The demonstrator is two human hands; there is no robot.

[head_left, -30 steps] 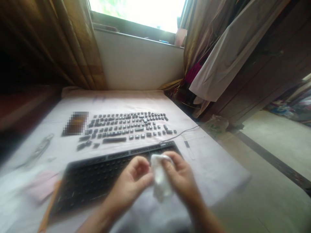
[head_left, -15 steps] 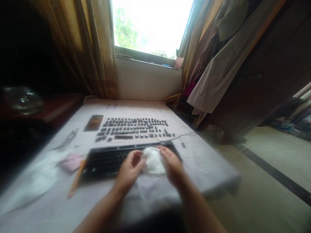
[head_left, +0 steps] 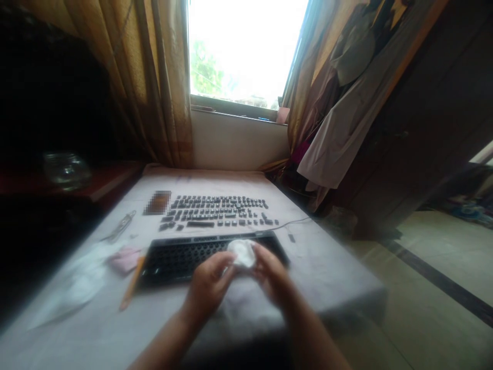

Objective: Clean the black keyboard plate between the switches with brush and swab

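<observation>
A small white cloth (head_left: pixel 243 253), bunched up, is held between my two hands above the right part of a black keyboard (head_left: pixel 169 259). My left hand (head_left: pixel 211 272) is closed on the cloth's left side, thumb and fingers pinching it. On the other side my right hand (head_left: pixel 271 270) grips it, its fingers partly hidden behind the cloth. The keyboard's key area looks stripped of caps. Behind it, loose dark keycaps (head_left: pixel 200 224) lie in rows on the white tablecloth (head_left: pixel 327 272).
Left of the keyboard lie an orange stick-like tool (head_left: pixel 131 285), a pink cloth (head_left: pixel 125 259), a white cloth or bag (head_left: pixel 77 280) and a metal tool (head_left: pixel 122 226). A brown box-like item (head_left: pixel 157 203) sits beside the keycaps. The keyboard cable (head_left: pixel 292 222) runs off right.
The white cloth has been bunched smaller, and my hands have come closer together around it. The whole view has shifted slightly, with the table sitting a little lower and further right.
</observation>
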